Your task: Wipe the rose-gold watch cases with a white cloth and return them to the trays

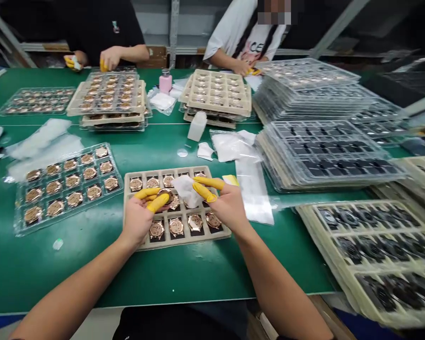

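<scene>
Between yellow-cotted fingers, my left hand (pixel 143 210) grips a watch case (pixel 166 195) over the left half of a beige tray (pixel 180 242). My right hand (pixel 222 200), also in yellow finger cots, pinches a white cloth (pixel 186 190) close to that case, on its right side. Rose-gold watch cases (pixel 176 227) sit in the compartments of the beige tray below both hands. To the left lies a clear plastic tray (pixel 70 217) with rows of similar watch cases.
Stacked clear trays (pixel 325 156) and beige trays with dark watch parts (pixel 378 245) stand at the right. White sheets (pixel 45 141), a white bottle (pixel 197 126) and a pink bottle (pixel 165 81) lie about. Across the table, two people work beside more tray stacks (pixel 108 106).
</scene>
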`<state>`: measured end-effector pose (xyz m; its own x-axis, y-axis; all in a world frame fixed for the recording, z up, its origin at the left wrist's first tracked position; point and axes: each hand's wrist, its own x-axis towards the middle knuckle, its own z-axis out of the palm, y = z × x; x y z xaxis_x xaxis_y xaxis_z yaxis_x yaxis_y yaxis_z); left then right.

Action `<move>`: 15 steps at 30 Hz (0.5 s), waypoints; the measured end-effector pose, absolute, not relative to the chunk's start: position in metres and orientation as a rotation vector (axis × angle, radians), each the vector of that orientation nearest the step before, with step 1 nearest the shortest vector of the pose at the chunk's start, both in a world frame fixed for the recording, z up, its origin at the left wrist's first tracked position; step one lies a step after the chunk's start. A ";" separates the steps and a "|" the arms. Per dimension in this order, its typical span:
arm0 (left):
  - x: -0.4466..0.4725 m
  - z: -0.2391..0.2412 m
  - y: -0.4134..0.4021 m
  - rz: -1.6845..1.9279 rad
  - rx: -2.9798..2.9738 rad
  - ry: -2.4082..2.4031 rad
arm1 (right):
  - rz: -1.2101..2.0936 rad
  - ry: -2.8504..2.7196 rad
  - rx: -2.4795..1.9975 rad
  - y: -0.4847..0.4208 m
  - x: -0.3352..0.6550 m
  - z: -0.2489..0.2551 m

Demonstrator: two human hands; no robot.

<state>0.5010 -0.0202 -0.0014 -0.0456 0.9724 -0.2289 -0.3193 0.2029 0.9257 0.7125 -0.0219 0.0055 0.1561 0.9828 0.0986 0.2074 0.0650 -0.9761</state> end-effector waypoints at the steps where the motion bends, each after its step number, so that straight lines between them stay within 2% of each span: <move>1: 0.501 -0.003 -0.020 1.220 0.772 1.124 | 0.911 -1.250 -1.413 -0.022 0.713 0.005; 6: 0.503 -0.008 -0.022 1.154 0.728 1.121 | 0.933 -1.127 -1.449 -0.025 0.706 0.004; 12: 0.505 0.000 -0.024 1.090 0.702 1.117 | 1.372 -0.830 -1.236 -0.030 0.683 -0.001; 15: 0.504 -0.001 -0.024 1.048 0.761 1.086 | 1.390 -0.963 -1.249 -0.036 0.670 -0.008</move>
